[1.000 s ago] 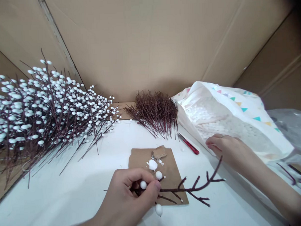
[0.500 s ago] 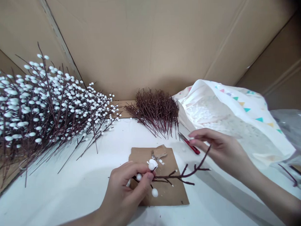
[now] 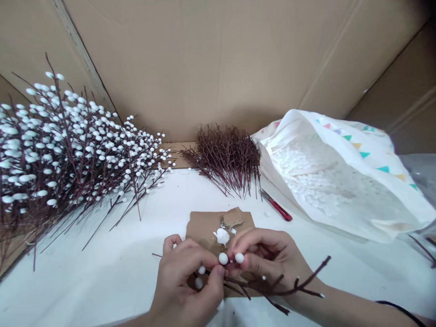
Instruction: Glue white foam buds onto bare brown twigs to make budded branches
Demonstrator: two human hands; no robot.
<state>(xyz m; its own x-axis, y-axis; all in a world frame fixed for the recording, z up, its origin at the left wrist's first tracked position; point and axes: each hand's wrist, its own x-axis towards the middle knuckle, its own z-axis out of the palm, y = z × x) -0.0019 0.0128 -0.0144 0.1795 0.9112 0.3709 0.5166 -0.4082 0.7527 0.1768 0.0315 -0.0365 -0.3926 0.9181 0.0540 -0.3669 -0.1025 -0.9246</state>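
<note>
My left hand [image 3: 191, 279] pinches a dark brown artificial branch [image 3: 297, 287] between thumb and fingers. Its bare twigs point right, with small white dabs on some tips. A white berry ball [image 3: 223, 258] sits on a twig by my left fingertips, and more balls show under that hand. My right hand [image 3: 274, 252] is closed on another white ball [image 3: 239, 258], close beside the first; whether it touches a twig I cannot tell. Beneath both hands lies a brown cardboard piece [image 3: 200, 223], with a blob of white paste [image 3: 221, 237] on it.
To the left is a big heap of branches with white berries [image 3: 77, 144]. A bundle of bare brown branches [image 3: 228, 156] lies at the back. An open white bag [image 3: 370, 215] with white balls [image 3: 300, 175] stands right, near a red-handled cutting tool [image 3: 278, 206]. Cardboard walls [image 3: 207, 54] enclose the table.
My right hand has come from near the bag down and left to the branch, with the white ball in its fingers. The branch's right end has dipped toward me.
</note>
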